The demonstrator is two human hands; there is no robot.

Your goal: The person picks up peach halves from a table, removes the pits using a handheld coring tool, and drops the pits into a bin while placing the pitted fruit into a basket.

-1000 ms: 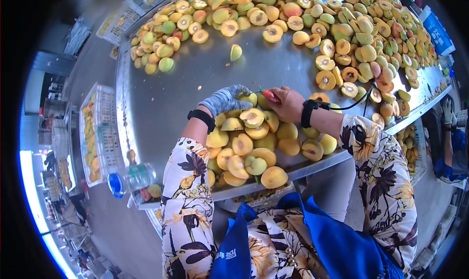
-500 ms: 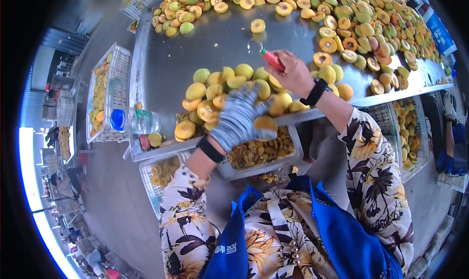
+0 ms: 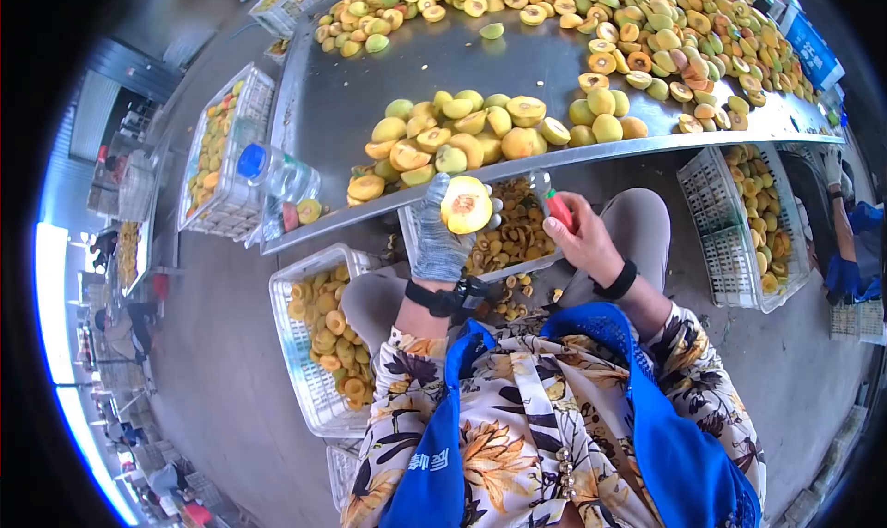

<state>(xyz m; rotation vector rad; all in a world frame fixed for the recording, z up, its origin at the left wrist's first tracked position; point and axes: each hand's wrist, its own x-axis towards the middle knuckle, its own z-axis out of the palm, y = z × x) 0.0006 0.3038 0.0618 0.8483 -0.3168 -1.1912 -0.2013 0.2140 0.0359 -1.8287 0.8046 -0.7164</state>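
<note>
My left hand (image 3: 436,237), in a grey knitted glove, holds up a halved yellow peach (image 3: 467,205) just in front of the table edge. Its cut face is toward me, with a reddish-brown centre. My bare right hand (image 3: 591,243) is closed around a red-handled pitting tool (image 3: 560,212) with a green collar and a metal loop at its tip. The loop points up and stays apart from the peach. Behind both hands, a heap of halved peaches (image 3: 471,131) lies along the near edge of the metal table (image 3: 443,66).
More peaches (image 3: 665,38) cover the table's back and right. A plastic bottle with a blue cap (image 3: 277,172) is at the left corner. Crates of peaches stand below: one left (image 3: 319,417), one right (image 3: 730,269), one beneath my hands. A co-worker's arm (image 3: 843,223) shows far right.
My left hand has come back from the heap, lifting a halved peach. My right hand has drawn the tool down and toward me, off the table. The view has shifted.
</note>
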